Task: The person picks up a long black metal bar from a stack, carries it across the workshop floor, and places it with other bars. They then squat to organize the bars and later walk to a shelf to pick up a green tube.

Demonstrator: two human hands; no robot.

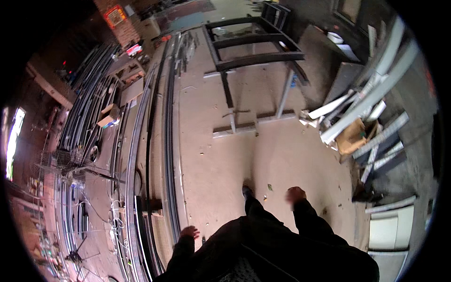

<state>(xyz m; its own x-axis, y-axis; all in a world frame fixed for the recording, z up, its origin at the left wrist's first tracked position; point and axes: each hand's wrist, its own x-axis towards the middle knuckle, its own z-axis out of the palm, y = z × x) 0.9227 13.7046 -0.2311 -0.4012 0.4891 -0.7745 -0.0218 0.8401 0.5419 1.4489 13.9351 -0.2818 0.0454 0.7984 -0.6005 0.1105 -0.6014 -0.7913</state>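
Observation:
My left hand (190, 231) hangs low beside my body, near the long dark metal bars on the floor to the left. Its fingers look slightly apart, with nothing visible in them. My right hand (295, 194) is out in front over the bare floor, smeared by motion. Its fingers cannot be made out clearly, and no held thing shows. Ahead, a dark rectangular metal frame (256, 61) lies on metal stands (285, 93). Neither hand touches it. One dark shoe (246, 191) shows below me on the floor.
Long metal profiles (171, 136) run along the left, with a cardboard box (109, 115) and a wire fan cage (58, 162) beyond. Light-coloured strips (376, 105) lean at the right above an open carton (352, 136). White panels (390, 229) stand at the lower right.

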